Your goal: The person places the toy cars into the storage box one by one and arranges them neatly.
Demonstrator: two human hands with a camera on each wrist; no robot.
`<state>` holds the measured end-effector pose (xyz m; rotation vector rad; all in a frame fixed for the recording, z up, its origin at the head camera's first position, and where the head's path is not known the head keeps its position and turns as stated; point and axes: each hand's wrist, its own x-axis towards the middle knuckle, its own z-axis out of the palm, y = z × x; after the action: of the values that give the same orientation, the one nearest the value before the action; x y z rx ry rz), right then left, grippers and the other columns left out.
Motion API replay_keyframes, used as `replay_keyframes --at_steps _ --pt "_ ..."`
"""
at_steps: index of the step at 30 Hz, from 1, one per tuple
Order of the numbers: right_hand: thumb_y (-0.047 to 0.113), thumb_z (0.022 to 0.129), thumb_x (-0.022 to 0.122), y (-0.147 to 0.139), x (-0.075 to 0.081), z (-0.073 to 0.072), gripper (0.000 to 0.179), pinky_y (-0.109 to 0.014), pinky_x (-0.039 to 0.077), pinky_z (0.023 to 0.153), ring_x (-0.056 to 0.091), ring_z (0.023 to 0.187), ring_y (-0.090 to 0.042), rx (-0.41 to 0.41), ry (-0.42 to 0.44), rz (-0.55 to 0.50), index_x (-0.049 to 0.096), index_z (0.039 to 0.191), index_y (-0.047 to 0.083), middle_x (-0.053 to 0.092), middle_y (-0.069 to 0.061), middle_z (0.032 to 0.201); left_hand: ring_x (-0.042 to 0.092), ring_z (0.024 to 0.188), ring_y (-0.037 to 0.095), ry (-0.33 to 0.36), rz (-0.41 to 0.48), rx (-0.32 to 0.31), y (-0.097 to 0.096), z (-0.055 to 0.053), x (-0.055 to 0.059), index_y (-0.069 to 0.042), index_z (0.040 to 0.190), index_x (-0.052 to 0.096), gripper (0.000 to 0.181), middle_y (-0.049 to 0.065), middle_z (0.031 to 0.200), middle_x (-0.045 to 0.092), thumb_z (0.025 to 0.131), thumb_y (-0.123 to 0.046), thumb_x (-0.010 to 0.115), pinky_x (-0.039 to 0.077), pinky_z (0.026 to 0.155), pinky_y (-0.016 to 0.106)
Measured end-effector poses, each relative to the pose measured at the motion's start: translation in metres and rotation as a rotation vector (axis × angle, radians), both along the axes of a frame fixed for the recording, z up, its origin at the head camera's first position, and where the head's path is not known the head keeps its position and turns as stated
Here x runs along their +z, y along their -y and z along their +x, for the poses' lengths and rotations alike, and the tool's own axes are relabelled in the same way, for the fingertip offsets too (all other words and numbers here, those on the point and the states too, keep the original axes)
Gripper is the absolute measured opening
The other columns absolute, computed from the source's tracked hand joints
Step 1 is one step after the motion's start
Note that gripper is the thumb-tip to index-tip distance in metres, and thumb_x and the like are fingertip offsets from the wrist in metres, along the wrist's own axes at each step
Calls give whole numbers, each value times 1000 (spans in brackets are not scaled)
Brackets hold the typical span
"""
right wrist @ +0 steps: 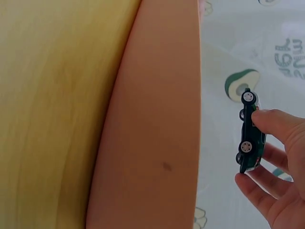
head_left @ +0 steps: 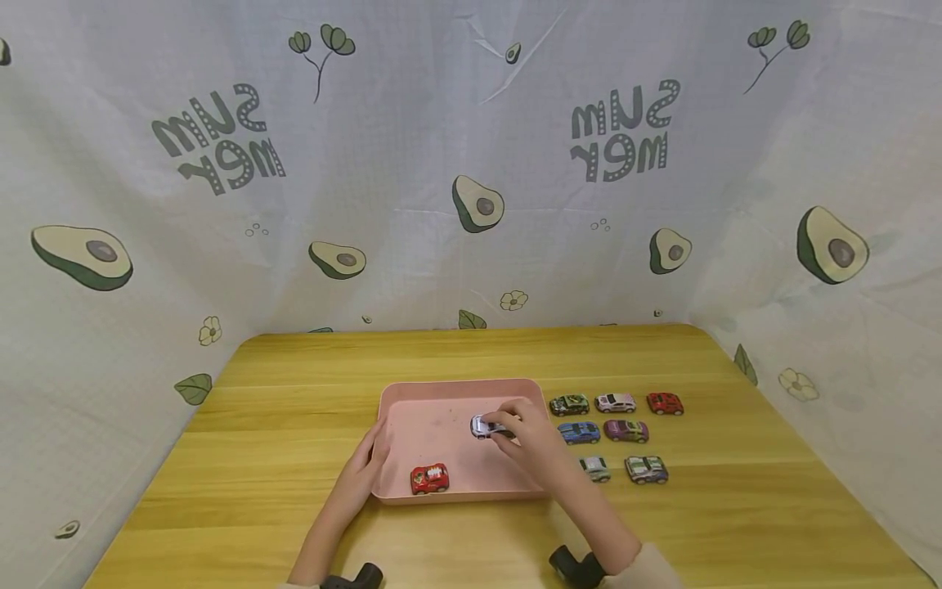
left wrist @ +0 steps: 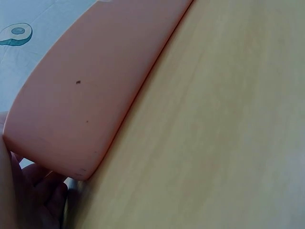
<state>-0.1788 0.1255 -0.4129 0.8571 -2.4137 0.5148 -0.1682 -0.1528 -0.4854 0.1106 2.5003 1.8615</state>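
A pink tray (head_left: 456,495) lies on the wooden table. My left hand (head_left: 361,462) grips its left wall; in the left wrist view, fingers (left wrist: 45,191) bend against the outside of the tray's end. Over the tray's right half, my right hand (head_left: 533,442) pinches a small white toy car (head_left: 481,426) between thumb and fingers. The right wrist view shows this toy car (right wrist: 247,131) above the tray's rim, its dark underside and wheels facing the camera. A red toy car (head_left: 430,478) sits inside the tray, near its front left corner.
Right of the tray stand several toy cars in rows: a dark green one (head_left: 570,405), a white-pink one (head_left: 615,402), a red one (head_left: 666,403), a blue one (head_left: 579,433), a purple one (head_left: 626,431) and others. A patterned cloth (head_left: 412,164) hangs around the table.
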Motion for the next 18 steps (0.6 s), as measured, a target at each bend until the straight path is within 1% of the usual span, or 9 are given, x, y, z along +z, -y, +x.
replay_keyframes --at_steps 3,8,14,18 --pt "13 72 76 9 -3 -1 24 -24 49 69 54 83 -13 0 -14 22 68 94 16 58 0 89 17 138 35 -6 -6 -1 0 0 0 -15 144 27 51 17 150 21 97 -29 41 16 111 55" --pt "18 76 72 25 -9 1 21 -23 49 70 53 80 -11 -29 40 53 68 96 20 57 3 90 17 138 37 -16 -19 -4 0 1 1 -14 144 27 51 18 149 22 97 -29 40 16 111 56" --pt "18 77 71 44 -13 1 19 -24 50 69 55 82 -13 -12 74 46 68 95 20 57 1 92 17 138 37 -13 -20 -6 0 1 1 -14 144 27 51 18 150 22 97 -30 40 15 111 55" --pt "20 79 69 55 -14 1 16 -25 50 70 55 85 -14 -22 135 45 68 95 21 57 2 93 16 138 36 -18 -17 -8 0 0 1 -13 144 26 51 17 150 21 97 -29 40 15 111 55"
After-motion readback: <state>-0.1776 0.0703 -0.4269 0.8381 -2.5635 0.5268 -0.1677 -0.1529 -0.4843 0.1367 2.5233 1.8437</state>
